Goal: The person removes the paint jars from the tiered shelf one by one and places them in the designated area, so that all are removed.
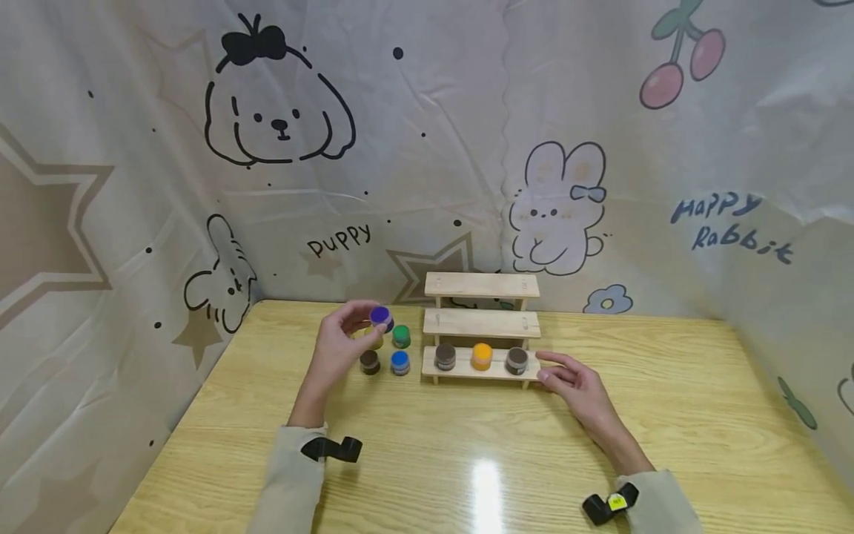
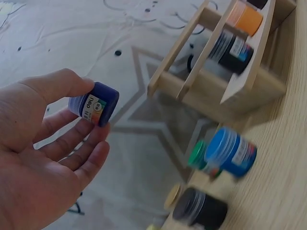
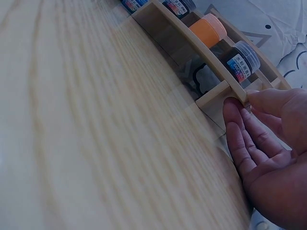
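Note:
My left hand (image 1: 342,343) pinches a small purple paint jar (image 1: 382,317) between thumb and fingers, raised above the jars at the left. In the left wrist view the purple jar (image 2: 98,104) lies tilted, its label showing. My right hand (image 1: 582,393) grips the right end of the lowest step of a three-step wooden stand (image 1: 480,323), thumb and fingertips at its corner in the right wrist view. Along that step stand a dark jar (image 1: 445,357), an orange jar (image 1: 482,357) and another dark jar (image 1: 517,360). The upper two steps carry nothing.
Left of the stand, on the wood-grain table (image 1: 434,452), are a green jar (image 1: 401,336), a blue jar (image 1: 400,363), a dark jar (image 1: 370,362) and a yellow jar (image 1: 373,340) partly hidden by my left hand. A printed curtain (image 1: 427,185) hangs behind the table.

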A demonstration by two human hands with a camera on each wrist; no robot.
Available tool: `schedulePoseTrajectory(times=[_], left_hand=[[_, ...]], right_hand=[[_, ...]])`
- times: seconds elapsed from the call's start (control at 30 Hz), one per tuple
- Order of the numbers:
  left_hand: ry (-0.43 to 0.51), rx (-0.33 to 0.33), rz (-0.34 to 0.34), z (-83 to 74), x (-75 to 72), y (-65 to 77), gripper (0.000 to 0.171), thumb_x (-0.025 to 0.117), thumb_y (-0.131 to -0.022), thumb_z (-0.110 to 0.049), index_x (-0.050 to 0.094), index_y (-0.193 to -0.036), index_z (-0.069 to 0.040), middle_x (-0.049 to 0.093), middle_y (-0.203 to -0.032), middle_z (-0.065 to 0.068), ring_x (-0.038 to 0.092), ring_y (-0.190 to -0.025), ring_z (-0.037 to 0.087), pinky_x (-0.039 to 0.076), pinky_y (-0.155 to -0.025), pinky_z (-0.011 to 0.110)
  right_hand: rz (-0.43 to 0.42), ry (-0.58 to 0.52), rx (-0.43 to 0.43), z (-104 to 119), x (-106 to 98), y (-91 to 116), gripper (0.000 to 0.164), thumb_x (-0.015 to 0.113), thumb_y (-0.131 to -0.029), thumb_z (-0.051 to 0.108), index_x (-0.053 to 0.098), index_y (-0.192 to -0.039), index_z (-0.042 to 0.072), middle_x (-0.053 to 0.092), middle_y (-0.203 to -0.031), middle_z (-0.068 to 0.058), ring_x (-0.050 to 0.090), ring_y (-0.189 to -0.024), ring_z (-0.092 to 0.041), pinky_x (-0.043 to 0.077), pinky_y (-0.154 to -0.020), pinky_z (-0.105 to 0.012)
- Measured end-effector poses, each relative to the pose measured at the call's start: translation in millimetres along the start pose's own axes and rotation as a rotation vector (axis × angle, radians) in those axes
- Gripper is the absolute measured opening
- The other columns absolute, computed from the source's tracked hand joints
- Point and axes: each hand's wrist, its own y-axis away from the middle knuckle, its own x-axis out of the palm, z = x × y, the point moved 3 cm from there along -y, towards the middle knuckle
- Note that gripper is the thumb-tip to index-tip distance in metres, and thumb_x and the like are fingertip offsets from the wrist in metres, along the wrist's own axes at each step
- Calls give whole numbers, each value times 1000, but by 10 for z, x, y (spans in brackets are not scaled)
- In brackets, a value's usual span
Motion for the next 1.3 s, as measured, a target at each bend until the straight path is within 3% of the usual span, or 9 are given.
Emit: schedulePoseTrajectory(times=[0.27,0.57,0.8,0.97,1.3], left_hand=[[-24,-45,-20,212,-274,109,35,77,-92,-6,66,-125,1,66,-124,17,62,-118,28,48,-108,48],[-11,-126,-78,424,-496,196,37,78,-91,-5,64,-125,5,66,-124,22,63,-116,26,51,-105,36],[-37,-217,-102,545,-552,261,39,75,-93,-2,61,-127,9,62,-129,27,61,-118,35,50,-92,14],[-39,-270,-110,684,-563,320,38,74,-92,2,60,-127,10,62,-128,28,62,-117,35,51,-88,12],[-102,-290,-129,852,-543,354,37,76,-89,4,63,-123,10,65,-121,28,64,-112,36,51,-83,10]], right_hand=[[-2,-1,-3,-15,18,-12,45,65,-103,19,56,-143,0,71,-116,-24,72,-100,-14,59,-87,-26],[-3,-2,-6,-2,25,-37,45,66,-102,19,57,-142,1,71,-116,-24,72,-99,-14,59,-86,-27],[0,-7,-5,-1,30,-55,45,67,-102,19,57,-142,0,71,-115,-24,72,-99,-14,59,-86,-27],[-3,-3,2,-19,33,-49,46,67,-102,20,57,-142,1,72,-115,-22,72,-99,-15,59,-86,-27],[-19,16,11,-20,-5,-9,45,67,-102,22,58,-141,1,73,-114,-19,72,-99,-12,59,-85,-26]])
